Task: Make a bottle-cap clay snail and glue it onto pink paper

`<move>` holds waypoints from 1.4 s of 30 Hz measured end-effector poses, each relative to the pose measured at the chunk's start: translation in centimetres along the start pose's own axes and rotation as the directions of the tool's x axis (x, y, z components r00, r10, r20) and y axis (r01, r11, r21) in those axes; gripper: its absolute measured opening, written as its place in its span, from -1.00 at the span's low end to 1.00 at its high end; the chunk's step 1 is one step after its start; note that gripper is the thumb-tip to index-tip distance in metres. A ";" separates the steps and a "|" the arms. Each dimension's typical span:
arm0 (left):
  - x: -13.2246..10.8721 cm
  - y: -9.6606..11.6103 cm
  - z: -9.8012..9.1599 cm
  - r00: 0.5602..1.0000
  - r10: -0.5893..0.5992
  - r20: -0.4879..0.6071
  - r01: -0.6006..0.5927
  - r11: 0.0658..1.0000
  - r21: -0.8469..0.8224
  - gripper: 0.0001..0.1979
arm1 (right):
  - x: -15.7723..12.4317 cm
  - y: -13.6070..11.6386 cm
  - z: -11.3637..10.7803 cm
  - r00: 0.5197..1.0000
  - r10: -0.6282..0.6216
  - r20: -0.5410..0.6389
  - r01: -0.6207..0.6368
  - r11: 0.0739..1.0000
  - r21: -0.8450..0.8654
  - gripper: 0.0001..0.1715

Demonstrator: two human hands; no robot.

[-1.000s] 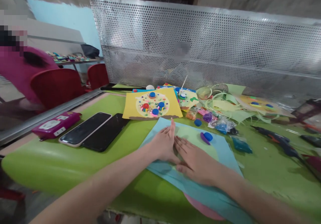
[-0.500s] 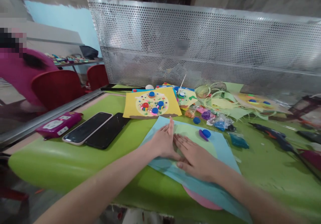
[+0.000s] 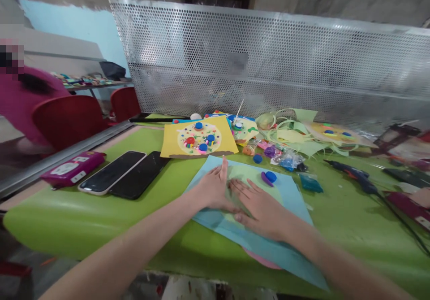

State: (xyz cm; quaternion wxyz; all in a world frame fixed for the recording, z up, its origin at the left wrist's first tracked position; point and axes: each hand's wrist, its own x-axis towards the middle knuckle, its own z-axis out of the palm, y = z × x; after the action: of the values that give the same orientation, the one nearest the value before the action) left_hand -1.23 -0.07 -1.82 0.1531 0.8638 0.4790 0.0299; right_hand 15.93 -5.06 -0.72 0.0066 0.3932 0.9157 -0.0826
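A sheet of light blue paper [image 3: 291, 197] lies on the table with a pale green round piece [image 3: 242, 171] on it. On that piece my right hand [image 3: 260, 208] rests palm down, fingers stretched out. My left hand [image 3: 213, 190] is on the left part of the sheet, edge down, its index finger pointing up and away. The two hands meet near the thumbs, and neither grips anything. A blue clay disc [image 3: 270, 176] and a curved purple clay strip [image 3: 267, 179] sit on the sheet's far right. Pink paper [image 3: 264, 259] pokes out under the near edge.
A yellow card with clay decorations [image 3: 164, 145] lies beyond. Two phones [image 3: 112, 172] and a purple power strip [image 3: 72, 169] are at left. At right are clay packets [image 3: 311, 182], a glue gun [image 3: 356, 176], paper scraps [image 3: 295, 136] and another person's hand [image 3: 421, 197].
The whole view has shifted slightly, moving things left in the picture. My hands keep nearly the same pose on the paper. Another person's hand has appeared at the right edge.
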 end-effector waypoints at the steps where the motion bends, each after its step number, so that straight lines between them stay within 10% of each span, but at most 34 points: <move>1: 0.0 0.0 0.0 1.000 -0.003 -0.003 0.003 1.000 -0.002 0.38 | -0.6 0.0 0.0 1.000 0.014 0.001 -0.014 1.000 0.005 -0.10; 21: 0.4 -0.3 0.2 0.995 -0.086 -0.052 0.087 0.996 0.030 0.40 | -1.3 0.1 0.3 0.990 0.100 -0.103 -0.093 0.993 0.074 -0.12; 29: 0.2 -0.6 -0.4 0.991 -0.056 -0.122 0.068 0.993 0.094 0.30 | 0.4 6.7 -3.5 0.930 0.193 -0.312 -0.167 0.980 0.107 -0.48; 42: 0.7 -1.3 -0.1 0.994 -0.066 -0.087 0.078 0.986 0.147 0.27 | 1.7 10.9 -1.6 0.852 0.356 -0.383 -0.255 0.922 0.290 -0.47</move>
State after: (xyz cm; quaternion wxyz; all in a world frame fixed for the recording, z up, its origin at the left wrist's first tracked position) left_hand -1.96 1.14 -2.18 0.0688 0.8531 0.5167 0.0238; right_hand 22.67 3.78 -0.82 -0.2270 0.5411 0.8039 -0.0967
